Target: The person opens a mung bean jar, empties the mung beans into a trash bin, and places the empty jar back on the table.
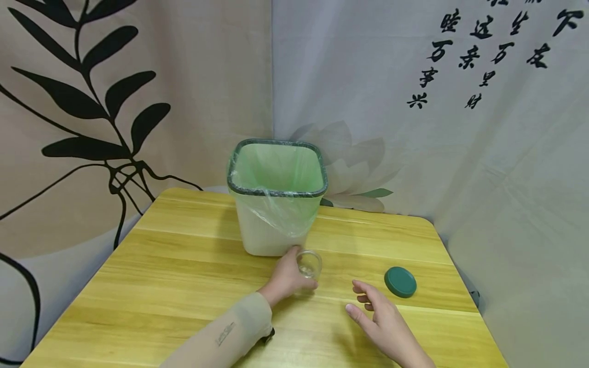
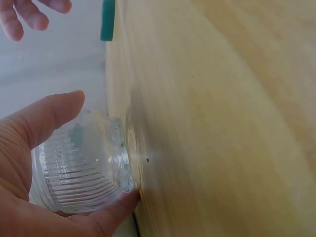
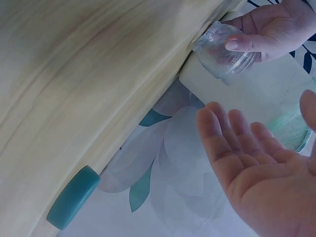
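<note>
A clear, ribbed glass jar (image 1: 309,264) stands on the table in front of the bin, with no lid on it. My left hand (image 1: 289,276) is around the jar from its left side, fingers on the far side and thumb on the near side. In the left wrist view, the ribbed wall of the jar (image 2: 79,168) shows between thumb and fingers. To the right, my right hand (image 1: 379,322) hovers over the table with fingers loosely bent, holding nothing. A round dark green lid (image 1: 400,281) lies on the table beyond it.
A pale bin (image 1: 271,225) with a dark rim and a thin green liner stands at the back of the wooden table (image 1: 184,276). Behind the table hang cloth curtains (image 1: 363,76) printed with leaves, a flower and dark characters.
</note>
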The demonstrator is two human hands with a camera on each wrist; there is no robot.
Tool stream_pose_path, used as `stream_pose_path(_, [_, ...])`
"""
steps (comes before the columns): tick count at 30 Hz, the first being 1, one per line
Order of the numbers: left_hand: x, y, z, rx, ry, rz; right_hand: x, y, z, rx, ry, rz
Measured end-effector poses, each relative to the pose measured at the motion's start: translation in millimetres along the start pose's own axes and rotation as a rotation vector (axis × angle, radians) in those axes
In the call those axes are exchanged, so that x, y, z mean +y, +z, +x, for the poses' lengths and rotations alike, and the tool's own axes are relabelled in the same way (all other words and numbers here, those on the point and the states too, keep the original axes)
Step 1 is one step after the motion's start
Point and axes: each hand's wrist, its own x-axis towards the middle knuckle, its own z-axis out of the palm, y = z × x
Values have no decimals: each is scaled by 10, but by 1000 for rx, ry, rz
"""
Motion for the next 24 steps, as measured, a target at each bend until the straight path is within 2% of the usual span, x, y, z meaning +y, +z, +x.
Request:
stream_pose_path(12, [41, 87, 83, 7, 41, 40, 8, -22, 2, -12, 10, 0])
stream_pose_path(14, [50, 94, 99, 9, 40, 64, 6, -25, 8, -12, 10, -3])
stream_pose_path(20, [90, 116, 132, 37, 31, 212, 10, -21, 26, -19, 18, -4])
stream_pose_path(24, [123, 145, 142, 32, 36, 226, 13, -22, 35, -16, 17, -13])
